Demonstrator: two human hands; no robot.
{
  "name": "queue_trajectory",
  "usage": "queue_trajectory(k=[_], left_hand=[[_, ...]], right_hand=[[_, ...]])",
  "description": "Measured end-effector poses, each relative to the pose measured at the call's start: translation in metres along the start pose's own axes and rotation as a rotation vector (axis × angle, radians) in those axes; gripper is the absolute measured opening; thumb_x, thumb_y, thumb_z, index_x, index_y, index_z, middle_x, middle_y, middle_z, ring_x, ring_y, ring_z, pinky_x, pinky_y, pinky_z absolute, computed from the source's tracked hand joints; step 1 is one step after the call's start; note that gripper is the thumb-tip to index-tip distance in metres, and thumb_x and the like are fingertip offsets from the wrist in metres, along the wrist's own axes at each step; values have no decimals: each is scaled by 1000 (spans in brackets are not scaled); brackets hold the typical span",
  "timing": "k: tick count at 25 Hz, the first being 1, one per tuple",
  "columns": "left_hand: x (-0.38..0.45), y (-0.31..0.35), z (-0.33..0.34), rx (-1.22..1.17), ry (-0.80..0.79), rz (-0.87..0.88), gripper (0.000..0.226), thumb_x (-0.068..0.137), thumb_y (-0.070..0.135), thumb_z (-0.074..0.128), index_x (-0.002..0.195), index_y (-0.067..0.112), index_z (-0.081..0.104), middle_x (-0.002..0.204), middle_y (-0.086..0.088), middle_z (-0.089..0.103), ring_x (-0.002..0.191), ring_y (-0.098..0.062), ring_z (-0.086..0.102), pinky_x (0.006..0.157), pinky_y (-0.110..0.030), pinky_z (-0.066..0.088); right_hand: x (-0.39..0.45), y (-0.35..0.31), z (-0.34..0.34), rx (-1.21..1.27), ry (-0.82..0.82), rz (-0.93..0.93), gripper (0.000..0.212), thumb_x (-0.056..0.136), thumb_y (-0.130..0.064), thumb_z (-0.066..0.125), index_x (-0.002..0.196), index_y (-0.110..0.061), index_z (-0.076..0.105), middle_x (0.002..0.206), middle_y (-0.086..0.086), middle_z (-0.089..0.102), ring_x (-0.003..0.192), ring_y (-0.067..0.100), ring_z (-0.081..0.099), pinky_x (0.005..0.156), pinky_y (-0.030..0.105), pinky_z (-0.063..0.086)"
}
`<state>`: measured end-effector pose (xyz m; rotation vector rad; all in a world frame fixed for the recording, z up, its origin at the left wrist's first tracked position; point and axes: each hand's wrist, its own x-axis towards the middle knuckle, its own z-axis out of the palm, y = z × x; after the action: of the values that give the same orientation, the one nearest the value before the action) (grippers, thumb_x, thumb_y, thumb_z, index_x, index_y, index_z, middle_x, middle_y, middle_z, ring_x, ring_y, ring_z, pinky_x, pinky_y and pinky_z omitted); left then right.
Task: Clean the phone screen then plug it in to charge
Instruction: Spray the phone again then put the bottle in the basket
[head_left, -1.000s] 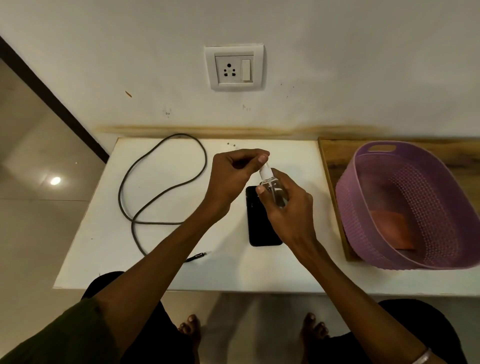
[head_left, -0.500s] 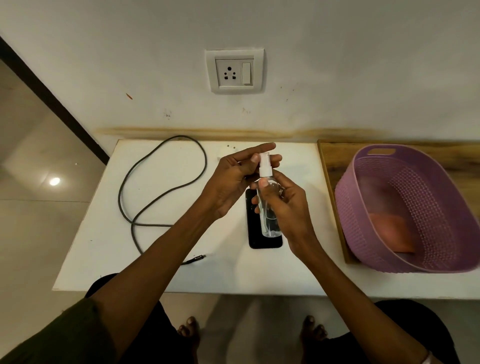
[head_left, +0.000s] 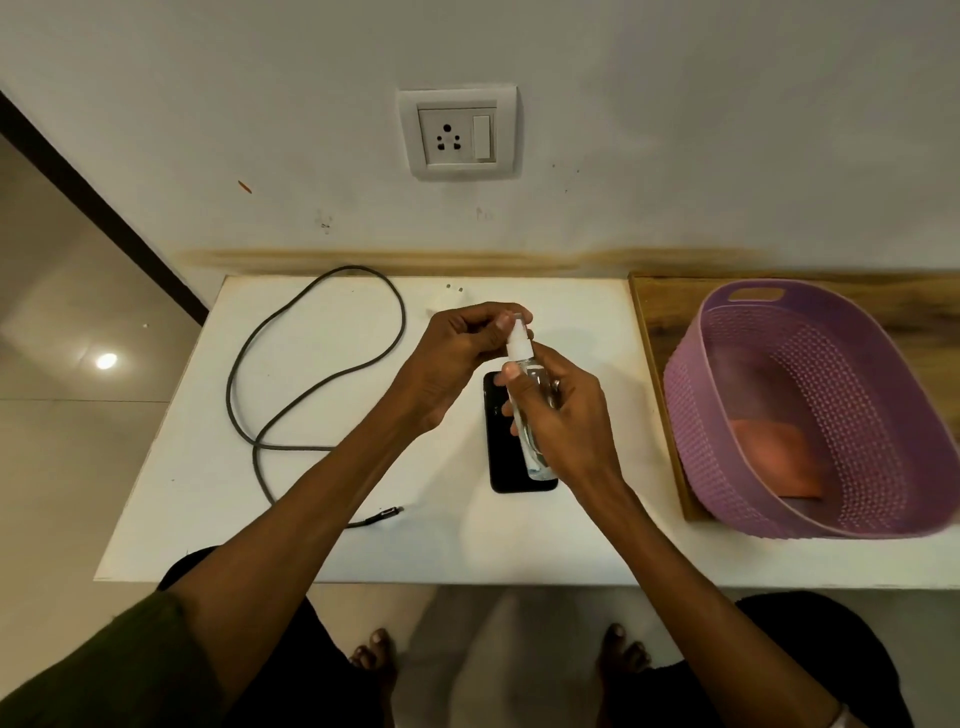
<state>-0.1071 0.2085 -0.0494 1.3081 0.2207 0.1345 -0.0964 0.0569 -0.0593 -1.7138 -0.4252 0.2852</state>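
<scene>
A clear spray bottle (head_left: 525, 415) is gripped upright in the right hand (head_left: 563, 415), above the black phone (head_left: 503, 452) lying flat on the white table (head_left: 218, 467). Its white nozzle (head_left: 518, 340) is pinched by the left hand (head_left: 457, 358). The grey cable (head_left: 311, 384) is coiled to the left, below the wall socket (head_left: 457, 134).

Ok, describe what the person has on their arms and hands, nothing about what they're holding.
The left arm is bare to above the elbow, where a dark olive-green sleeve begins. The right arm is bare as far as it shows, with a thin pale band at the frame's bottom edge. The right hand wears a ring.
</scene>
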Motion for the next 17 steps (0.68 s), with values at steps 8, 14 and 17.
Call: queue_trajectory(k=[8, 14, 17], left_hand=[[-3, 3, 19, -65, 105, 42, 41, 81, 30, 70, 112, 3, 71, 105, -11, 75, 102, -21, 71, 90, -33, 55], [1, 0, 14, -5, 26, -26, 21, 97, 16, 57, 107, 4, 70, 94, -6, 74, 93, -14, 70, 86, -24, 53], [2, 4, 9, -9, -127, -39, 25, 102, 18, 48, 110, 9, 71, 100, -5, 76, 100, -14, 70, 85, -21, 53]], right_hand=[[0, 0, -3, -84, 101, -26, 43, 86, -50, 62, 124, -31, 60, 96, -15, 71, 88, 9, 69, 80, 28, 59], [-2, 0, 0, -2, 60, 11, 27, 91, -46, 56, 109, -29, 64, 81, -2, 72, 68, 16, 68, 68, 40, 61], [-5, -7, -2, 123, 19, 30, 20, 94, -39, 53, 108, -29, 63, 83, 4, 73, 66, 27, 68, 65, 41, 60]])
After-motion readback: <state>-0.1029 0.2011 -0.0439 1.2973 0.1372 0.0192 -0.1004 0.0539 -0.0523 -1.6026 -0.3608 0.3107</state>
